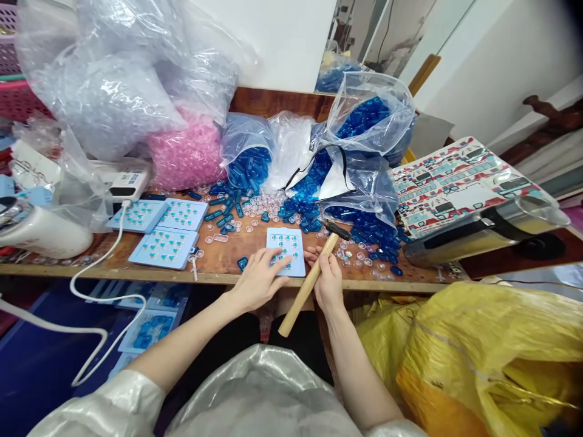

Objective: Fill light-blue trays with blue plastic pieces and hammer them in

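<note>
A light blue plastic plate [298, 238] with several small turquoise pieces set in it lies at the table's front edge. My left hand [255, 278] rests over its lower left part, fingers stretched out and apart. In my right hand [330, 284] is a hammer [306, 290], gripped by its wooden handle, its dark head pointing up and away from me. The right fingertips come close to the plate's right edge; whether they touch it I cannot tell. Just left of the plate lies a small dark blue plastic piece [242, 263].
Blue plastic pieces [371, 233] and clear ones [268, 203] lie loose behind the plate. Filled light blue plates [164, 247] sit at left. Bags, one of pink pieces [189, 152], line the back. A clear jug [483, 233] lies at right above a yellow sack [496, 340].
</note>
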`<state>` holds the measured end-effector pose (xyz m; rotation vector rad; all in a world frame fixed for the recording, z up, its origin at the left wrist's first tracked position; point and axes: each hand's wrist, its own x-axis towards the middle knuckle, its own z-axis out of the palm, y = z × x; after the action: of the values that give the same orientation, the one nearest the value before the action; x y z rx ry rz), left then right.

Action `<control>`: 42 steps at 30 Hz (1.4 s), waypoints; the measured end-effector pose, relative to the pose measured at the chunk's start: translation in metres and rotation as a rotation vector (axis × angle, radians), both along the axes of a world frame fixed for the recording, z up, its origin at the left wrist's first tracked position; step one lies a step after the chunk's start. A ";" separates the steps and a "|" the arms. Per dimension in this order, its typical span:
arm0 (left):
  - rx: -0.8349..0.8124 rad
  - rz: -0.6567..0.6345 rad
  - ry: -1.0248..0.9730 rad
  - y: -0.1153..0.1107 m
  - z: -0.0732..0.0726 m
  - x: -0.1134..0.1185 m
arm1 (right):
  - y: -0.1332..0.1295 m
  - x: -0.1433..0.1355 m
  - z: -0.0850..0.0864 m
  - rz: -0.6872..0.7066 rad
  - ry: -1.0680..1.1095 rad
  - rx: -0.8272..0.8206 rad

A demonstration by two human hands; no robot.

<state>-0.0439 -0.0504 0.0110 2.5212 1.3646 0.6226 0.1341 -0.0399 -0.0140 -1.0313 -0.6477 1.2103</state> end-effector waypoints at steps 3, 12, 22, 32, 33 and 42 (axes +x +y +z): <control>0.018 0.175 -0.033 -0.004 0.002 -0.028 | 0.001 0.001 0.001 0.010 0.002 0.005; 0.076 0.136 0.007 0.063 -0.010 -0.066 | 0.004 0.000 0.002 0.047 -0.049 -0.034; -0.256 0.081 -0.365 0.076 0.004 -0.031 | 0.004 0.001 0.003 0.048 -0.125 -0.020; -0.150 0.082 -0.255 0.083 -0.011 -0.019 | 0.002 0.002 0.008 0.062 -0.160 -0.035; -0.149 0.079 -0.252 0.082 -0.011 -0.020 | 0.001 0.004 0.014 0.071 -0.242 -0.036; -0.123 0.074 -0.297 0.083 -0.017 -0.018 | -0.002 -0.016 0.071 0.351 -1.309 0.000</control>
<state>-0.0620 0.0326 -0.0057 2.1862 1.3462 0.8601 0.1176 -0.0415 0.0574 -1.7182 -1.8845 0.6717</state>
